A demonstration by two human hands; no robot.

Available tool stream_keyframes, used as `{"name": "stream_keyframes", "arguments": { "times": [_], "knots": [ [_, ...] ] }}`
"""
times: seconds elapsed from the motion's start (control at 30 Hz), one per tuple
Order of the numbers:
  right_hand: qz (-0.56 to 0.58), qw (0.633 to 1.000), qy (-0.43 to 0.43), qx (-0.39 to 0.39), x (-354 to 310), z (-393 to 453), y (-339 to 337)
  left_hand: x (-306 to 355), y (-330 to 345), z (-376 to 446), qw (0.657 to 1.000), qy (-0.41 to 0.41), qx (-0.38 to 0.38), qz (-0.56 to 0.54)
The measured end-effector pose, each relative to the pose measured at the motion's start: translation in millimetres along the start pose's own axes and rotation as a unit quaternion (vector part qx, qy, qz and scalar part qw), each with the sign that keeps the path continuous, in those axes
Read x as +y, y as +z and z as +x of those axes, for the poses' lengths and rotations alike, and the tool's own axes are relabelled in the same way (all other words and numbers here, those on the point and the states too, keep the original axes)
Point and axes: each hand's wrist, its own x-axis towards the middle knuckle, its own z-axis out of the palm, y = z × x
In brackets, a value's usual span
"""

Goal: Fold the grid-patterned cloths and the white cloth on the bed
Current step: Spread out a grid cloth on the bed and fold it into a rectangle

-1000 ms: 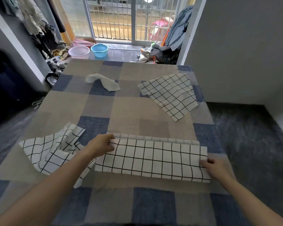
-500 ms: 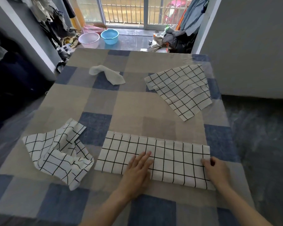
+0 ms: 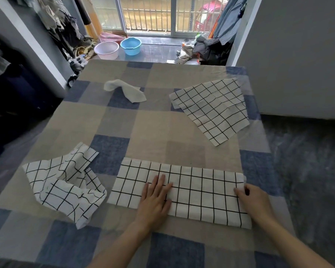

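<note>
A grid-patterned cloth (image 3: 197,187), folded into a long strip, lies across the near part of the bed (image 3: 155,130). My left hand (image 3: 156,200) presses flat on its middle with straight fingers. My right hand (image 3: 252,202) pinches the strip's right end. A crumpled grid cloth (image 3: 64,184) lies to the left. Another grid cloth (image 3: 211,107) lies spread flat at the far right. A small white cloth (image 3: 126,89) lies rumpled at the far middle.
The bed has a blue and beige checked cover. Its right edge drops to a dark floor (image 3: 307,171). Beyond the far edge stand a pink basin (image 3: 106,50) and a blue basin (image 3: 131,45). Clothes hang along the left wall.
My left hand moved from the strip's left end to its middle and now lies flat there. The right hand stays at the right end. The camera tilted down.
</note>
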Motion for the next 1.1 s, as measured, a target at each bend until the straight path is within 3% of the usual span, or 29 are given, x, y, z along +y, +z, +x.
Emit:
{"name": "stream_keyframes", "arguments": {
  "times": [0.27, 0.33, 0.4, 0.47, 0.57, 0.63, 0.8, 1.1],
  "knots": [
    [-0.019, 0.999, 0.044, -0.012, -3.4, 8.0, 1.1, -2.0, 0.3, 6.0, 1.0, 0.001, -0.007, 0.006],
    [-0.036, 0.997, 0.064, 0.024, -14.4, 5.6, 1.7, -2.2, 1.2, 6.2, 1.0, 0.003, -0.006, 0.015],
    [-0.074, 0.992, 0.003, 0.105, -32.7, -0.5, 8.1, -2.1, 1.0, 6.7, 1.0, 0.002, -0.011, 0.018],
    [-0.064, 0.978, -0.13, 0.147, -61.9, -14.1, 25.3, -1.5, 0.7, 6.4, 1.0, 0.001, -0.01, 0.019],
    [-0.072, 0.948, -0.293, 0.099, -104.5, -37.0, 73.6, -0.4, 0.7, 6.1, 1.0, 0.0, -0.008, 0.019],
    [-0.085, 0.941, -0.323, 0.044, -120.7, -47.4, 110.2, 0.3, 0.5, 6.0, 1.0, -0.004, -0.005, 0.016],
    [-0.15, 0.948, -0.278, -0.023, -108.1, -50.7, 150.3, 0.5, -0.4, 6.0, 1.0, -0.001, -0.005, 0.007],
    [-0.183, 0.96, -0.214, 0.006, -72.4, -37.7, 128.6, 0.1, -2.4, 6.6, 1.0, -0.006, -0.014, 0.017]
  ]
}}
